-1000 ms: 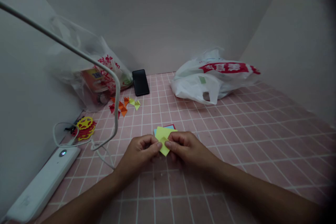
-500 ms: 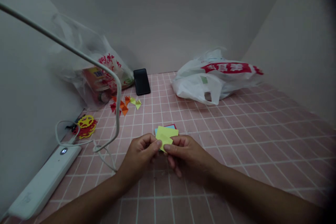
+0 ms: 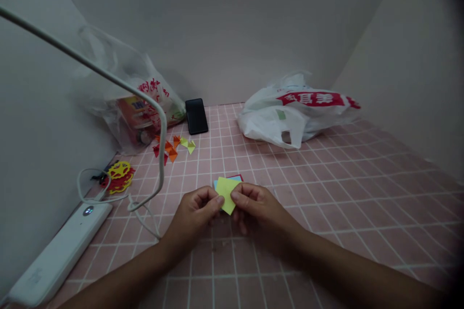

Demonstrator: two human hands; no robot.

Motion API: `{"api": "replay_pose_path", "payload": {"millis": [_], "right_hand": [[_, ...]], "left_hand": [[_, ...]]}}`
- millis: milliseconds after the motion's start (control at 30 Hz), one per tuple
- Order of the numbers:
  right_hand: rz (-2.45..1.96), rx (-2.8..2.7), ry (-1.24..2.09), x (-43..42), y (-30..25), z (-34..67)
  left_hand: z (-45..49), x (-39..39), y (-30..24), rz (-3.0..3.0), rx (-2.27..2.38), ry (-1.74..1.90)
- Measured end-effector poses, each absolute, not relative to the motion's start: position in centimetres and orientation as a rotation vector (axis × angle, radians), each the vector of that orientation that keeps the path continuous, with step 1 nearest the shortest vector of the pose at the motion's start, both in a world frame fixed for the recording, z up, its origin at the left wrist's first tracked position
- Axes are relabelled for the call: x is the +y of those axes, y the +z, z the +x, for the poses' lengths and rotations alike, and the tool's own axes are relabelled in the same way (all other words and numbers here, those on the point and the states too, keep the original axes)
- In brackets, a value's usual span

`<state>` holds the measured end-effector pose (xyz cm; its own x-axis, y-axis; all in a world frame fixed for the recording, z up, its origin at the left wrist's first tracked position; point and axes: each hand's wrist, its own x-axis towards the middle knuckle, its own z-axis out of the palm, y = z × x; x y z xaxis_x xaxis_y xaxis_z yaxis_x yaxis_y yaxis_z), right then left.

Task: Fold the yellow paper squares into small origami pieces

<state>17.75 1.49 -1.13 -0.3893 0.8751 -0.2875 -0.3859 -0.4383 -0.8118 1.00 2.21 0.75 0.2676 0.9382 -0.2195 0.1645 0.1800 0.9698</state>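
Note:
Between my two hands is a small yellow sheet of paper (image 3: 227,192), tilted with one corner pointing down toward me. My left hand (image 3: 197,210) pinches its left edge between thumb and fingers. On the opposite edge, the thumb and fingers of my right hand (image 3: 259,205) are closed on the same sheet. Behind it, partly covered, lie a light blue sheet (image 3: 235,178) and a red one (image 3: 239,176) on the pink tiled surface. The undersides of my fingers are hidden.
Several small folded paper pieces (image 3: 173,150) lie beyond my left hand, near a black phone (image 3: 196,116). Plastic bags stand at the back left (image 3: 159,91) and back right (image 3: 268,118). A white power bank (image 3: 61,251), a cable (image 3: 162,154) and yellow and red cut-outs (image 3: 119,176) are at left.
The yellow sheet has turned a little, its lower corner now showing between my thumbs. My right thumb has shifted up along its right edge. My left hand has barely moved.

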Motion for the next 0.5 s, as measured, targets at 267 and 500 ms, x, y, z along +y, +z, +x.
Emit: {"api": "replay_pose_path", "payload": {"millis": [267,500], "right_hand": [[-1.013,-0.988,1.793,1.35,-0.68,18.12],[-1.063,-1.031,1.827,1.0,-0.34,17.96]], "left_hand": [[0.81,2.25,0.59,1.288,1.101,0.74],[0.97,2.23,0.5,1.144,1.07,0.687]]}}
